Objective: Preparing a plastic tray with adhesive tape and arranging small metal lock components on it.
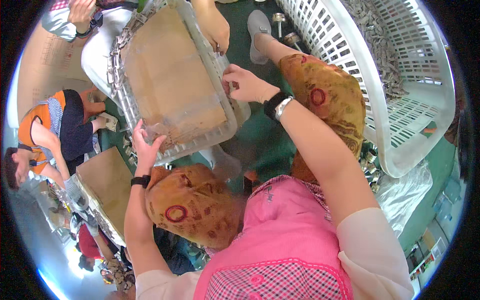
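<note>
In front of me stands a pale plastic crate [231, 131] with a brown cardboard sheet [172, 75] lying across its top. My left hand [146, 149] is at the crate's near left corner, thumb and fingers apart, touching the edge. At the right-hand rim, the fingers of my right hand [245, 86] are pinched together; whatever is between them is too small to make out. Just beyond it, a co-worker's hand [212, 31] reaches to the same rim, fingers curled. Small metal clips [116, 65] line the crate's left side.
A tall white slotted basket [372, 112] holding many grey metal pieces [382, 55] stands at my right. Below it lie metal parts [371, 157] and a clear plastic bag [404, 192]. Metal fittings [292, 37] rest on the green floor. Co-workers sit at left beside a cardboard-topped box [105, 182].
</note>
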{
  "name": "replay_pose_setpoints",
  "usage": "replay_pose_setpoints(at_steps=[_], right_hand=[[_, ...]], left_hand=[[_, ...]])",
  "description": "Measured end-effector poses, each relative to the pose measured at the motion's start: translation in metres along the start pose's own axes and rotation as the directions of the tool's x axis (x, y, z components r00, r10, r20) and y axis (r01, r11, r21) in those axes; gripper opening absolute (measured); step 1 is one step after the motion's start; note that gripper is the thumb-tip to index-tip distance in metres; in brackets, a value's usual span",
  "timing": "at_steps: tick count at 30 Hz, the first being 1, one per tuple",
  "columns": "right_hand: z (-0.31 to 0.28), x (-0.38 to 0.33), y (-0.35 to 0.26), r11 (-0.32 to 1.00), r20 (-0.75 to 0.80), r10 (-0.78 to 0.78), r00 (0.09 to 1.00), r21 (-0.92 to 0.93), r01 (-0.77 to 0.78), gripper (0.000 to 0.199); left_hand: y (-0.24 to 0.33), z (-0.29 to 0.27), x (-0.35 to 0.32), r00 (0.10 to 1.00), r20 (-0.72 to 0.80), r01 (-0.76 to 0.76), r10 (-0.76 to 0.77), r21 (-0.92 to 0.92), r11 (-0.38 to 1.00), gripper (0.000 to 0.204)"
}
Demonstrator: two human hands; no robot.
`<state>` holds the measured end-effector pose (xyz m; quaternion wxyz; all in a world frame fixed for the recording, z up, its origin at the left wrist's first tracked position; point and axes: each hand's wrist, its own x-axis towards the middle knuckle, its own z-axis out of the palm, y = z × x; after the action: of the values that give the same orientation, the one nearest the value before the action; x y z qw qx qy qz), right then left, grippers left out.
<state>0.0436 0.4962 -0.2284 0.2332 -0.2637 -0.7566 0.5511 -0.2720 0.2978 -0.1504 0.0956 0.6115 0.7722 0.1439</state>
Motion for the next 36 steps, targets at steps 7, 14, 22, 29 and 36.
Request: replay_pose_setpoints(at_steps=[7, 14, 22, 29, 36], right_hand=[[-0.015, 0.01, -0.008, 0.995, 0.27, 0.032, 0.962, -0.104, -0.004, 0.022], [-0.05, 0.015, -0.046, 0.99, 0.375, 0.117, 0.92, -0.115, -0.079, 0.02], [-0.058, 0.031, -0.116, 0.868, 0.403, 0.323, 0.856, -0.487, -0.098, 0.027], [-0.04, 0.011, -0.062, 0.912, 0.299, 0.27, 0.915, -0.384, -0.144, 0.021], [-0.04, 0.019, -0.064, 0.91, 0.368, 0.334, 0.868, -0.364, -0.196, 0.022]], left_hand=[[-0.011, 0.007, 0.002, 0.997, -0.06, -0.046, 0.045, -0.013, 0.999, 0.058], [-0.01, 0.008, 0.003, 0.992, -0.099, -0.074, 0.075, 0.005, 0.997, 0.056], [-0.013, 0.011, -0.003, 0.986, -0.14, -0.066, 0.087, 0.145, 0.987, 0.076], [-0.003, 0.008, -0.006, 0.994, -0.108, 0.012, -0.013, -0.005, 1.0, 0.083], [0.005, -0.003, -0.005, 0.993, -0.063, 0.103, -0.103, 0.0, 0.995, 0.08]])
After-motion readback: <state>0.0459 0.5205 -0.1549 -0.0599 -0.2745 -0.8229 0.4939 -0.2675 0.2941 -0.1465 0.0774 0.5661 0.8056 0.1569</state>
